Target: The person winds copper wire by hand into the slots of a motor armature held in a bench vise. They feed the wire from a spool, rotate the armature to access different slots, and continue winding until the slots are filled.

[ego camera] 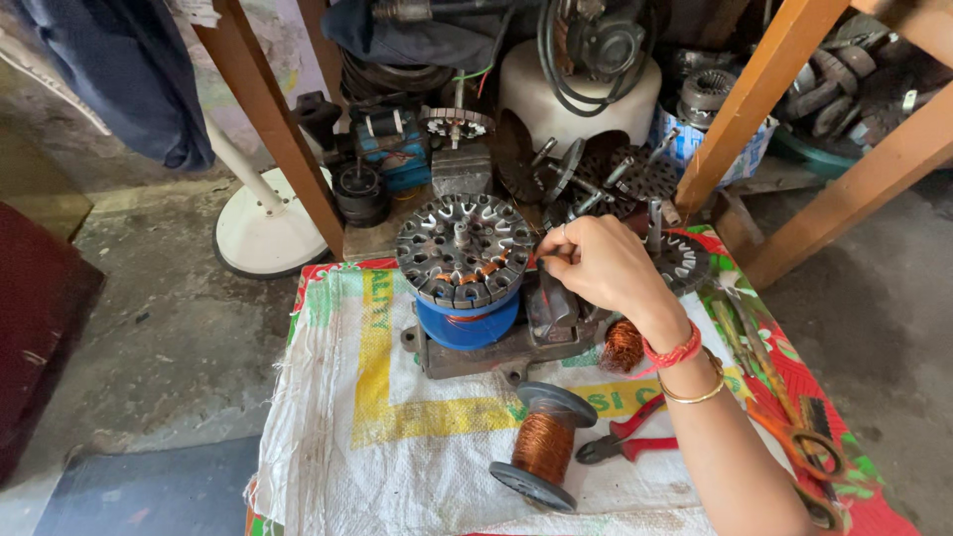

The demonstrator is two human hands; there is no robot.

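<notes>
My right hand [604, 268] reaches in from the lower right, its fingers pinched shut on a thin copper wire beside the right edge of a round slotted metal stator [463, 247]. The stator sits on a blue drum [467, 326] mounted on a grey metal winding machine [496, 347]. A spool of copper wire [542, 446] stands on the white woven sack [397, 447] in front. My wrist wears red thread and a gold bangle. My left hand is out of view.
Red-handled pliers [625, 442] and orange-handled scissors [794, 427] lie on the sack at right. A loose copper coil [622, 345] sits under my wrist. Motor parts and stators crowd the back. Wooden legs [273, 124] stand left and right, with a white fan base [263, 230] beside the left one.
</notes>
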